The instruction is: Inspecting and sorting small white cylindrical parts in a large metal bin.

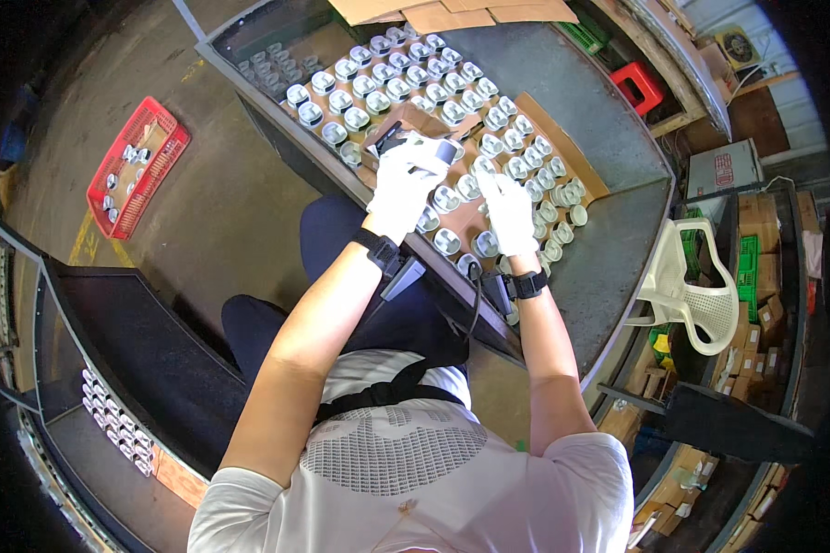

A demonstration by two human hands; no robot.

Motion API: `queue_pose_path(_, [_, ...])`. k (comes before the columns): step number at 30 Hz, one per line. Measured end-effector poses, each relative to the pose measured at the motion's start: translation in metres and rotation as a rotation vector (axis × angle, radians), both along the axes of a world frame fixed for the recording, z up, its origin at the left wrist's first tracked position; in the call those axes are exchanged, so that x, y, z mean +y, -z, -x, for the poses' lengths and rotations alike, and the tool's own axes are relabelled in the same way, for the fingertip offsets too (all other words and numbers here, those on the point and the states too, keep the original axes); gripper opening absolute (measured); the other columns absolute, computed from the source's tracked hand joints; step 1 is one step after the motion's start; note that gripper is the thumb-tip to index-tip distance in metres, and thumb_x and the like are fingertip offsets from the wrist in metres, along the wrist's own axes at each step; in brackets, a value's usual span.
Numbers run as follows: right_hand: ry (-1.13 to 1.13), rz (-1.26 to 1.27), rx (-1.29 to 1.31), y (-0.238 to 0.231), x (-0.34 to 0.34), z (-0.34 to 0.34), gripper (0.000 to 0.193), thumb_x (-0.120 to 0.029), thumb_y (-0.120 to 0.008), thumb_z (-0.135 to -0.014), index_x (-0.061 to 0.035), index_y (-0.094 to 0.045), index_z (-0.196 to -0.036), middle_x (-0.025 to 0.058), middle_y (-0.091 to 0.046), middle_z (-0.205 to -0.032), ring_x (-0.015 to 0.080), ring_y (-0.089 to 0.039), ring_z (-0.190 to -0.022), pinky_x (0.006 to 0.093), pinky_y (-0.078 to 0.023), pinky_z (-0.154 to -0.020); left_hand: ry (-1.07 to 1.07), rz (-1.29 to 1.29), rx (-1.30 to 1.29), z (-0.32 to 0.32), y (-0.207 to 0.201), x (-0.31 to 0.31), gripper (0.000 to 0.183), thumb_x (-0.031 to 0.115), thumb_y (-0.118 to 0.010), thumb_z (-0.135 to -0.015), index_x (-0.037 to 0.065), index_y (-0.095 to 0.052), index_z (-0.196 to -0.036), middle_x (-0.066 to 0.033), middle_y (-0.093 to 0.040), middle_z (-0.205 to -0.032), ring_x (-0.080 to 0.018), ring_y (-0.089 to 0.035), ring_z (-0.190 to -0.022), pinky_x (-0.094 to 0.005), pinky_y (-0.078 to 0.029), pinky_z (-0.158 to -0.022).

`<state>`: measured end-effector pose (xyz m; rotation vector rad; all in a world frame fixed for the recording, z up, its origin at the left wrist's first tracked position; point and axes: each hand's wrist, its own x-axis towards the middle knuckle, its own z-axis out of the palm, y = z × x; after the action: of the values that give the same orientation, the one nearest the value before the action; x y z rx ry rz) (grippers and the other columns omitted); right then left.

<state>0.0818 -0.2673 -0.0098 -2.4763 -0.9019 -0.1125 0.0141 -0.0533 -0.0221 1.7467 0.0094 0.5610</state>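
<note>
Rows of silver engine pistons (397,89) stand on a sheet of brown cardboard on the dark metal table (563,101). My left hand (404,180), in a white glove, is closed around a piston (449,151) whose round grey end pokes out by the fingertips. A small open cardboard box (415,118) lies just beyond that hand, with something dark at its near edge that I cannot make out. My right hand (509,214), also gloved, reaches over the pistons with its fingers stretched forward. Its fingertips are close to one piston; whether they touch it is unclear.
A raised metal rim runs along the table's near edge. On the floor at left sits a red crate (138,170) with several pistons inside. More pistons (117,419) line a dark bench at lower left. A white plastic chair (690,286) and loaded shelves stand at right.
</note>
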Motion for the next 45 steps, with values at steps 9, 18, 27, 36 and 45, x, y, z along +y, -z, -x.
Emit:
queue_pose_path(9, [-0.011,0.044,-0.034,0.005,-0.002,-0.002,0.029,-0.009,-0.057,-0.093,-0.0096,-0.066,-0.12,0.013,-0.067,-0.104,0.0312,-0.064,-0.09,0.043,-0.051,-0.075,0.054,0.381,0.04,0.0,-0.005,-0.007,0.014,-0.007,-0.065,-0.079,0.004,-0.071,-0.087,-0.0087,-0.067,-0.1,-0.0188,-0.065,-0.091,-0.0308,-0.054,-0.075])
queue_pose_path(18, [-0.002,0.038,0.038,0.003,-0.004,-0.001,0.035,-0.008,-0.056,-0.092,-0.01,-0.064,-0.126,0.0136,-0.066,-0.109,0.0318,-0.063,-0.097,0.0432,-0.05,-0.083,0.034,0.226,0.038,-0.003,-0.012,-0.005,0.055,0.002,-0.077,-0.081,0.001,-0.048,-0.128,-0.0113,-0.064,-0.115,-0.02,-0.067,-0.102,-0.0315,-0.06,-0.085])
queue_pose_path(27, [-0.077,-0.253,0.027,-0.022,0.002,0.005,0.029,-0.012,-0.049,-0.101,-0.0034,-0.067,-0.122,0.0138,-0.069,-0.109,0.0268,-0.064,-0.096,0.0372,-0.051,-0.084,0.159,0.589,-0.105,0.01,-0.035,-0.015,0.036,0.01,-0.059,-0.097,0.0,-0.047,-0.13,-0.0131,-0.065,-0.123,-0.0212,-0.068,-0.107,-0.0342,-0.059,-0.09])
queue_pose_path(36, [-0.224,-0.132,0.009,-0.069,0.022,-0.001,0.039,-0.031,-0.056,-0.099,-0.0037,-0.066,-0.124,0.0157,-0.069,-0.119,0.0317,-0.065,-0.109,0.0402,-0.049,-0.095,0.239,0.783,-0.022,0.005,-0.031,-0.018,0.034,0.031,-0.047,-0.105,0.007,-0.058,-0.126,-0.0093,-0.068,-0.118,-0.0214,-0.068,-0.105,-0.0363,-0.059,-0.086])
queue_pose_path(45, [-0.054,-0.248,0.616,-0.052,0.019,-0.017,0.041,-0.036,-0.06,-0.096,-0.0045,-0.068,-0.12,0.0152,-0.071,-0.109,0.0299,-0.066,-0.097,0.0374,-0.051,-0.086,0.207,0.732,0.082,-0.004,-0.026,-0.021,0.032,0.025,-0.05,-0.105,0.003,-0.058,-0.127,-0.0081,-0.068,-0.117,-0.0176,-0.067,-0.104,-0.0338,-0.059,-0.083])
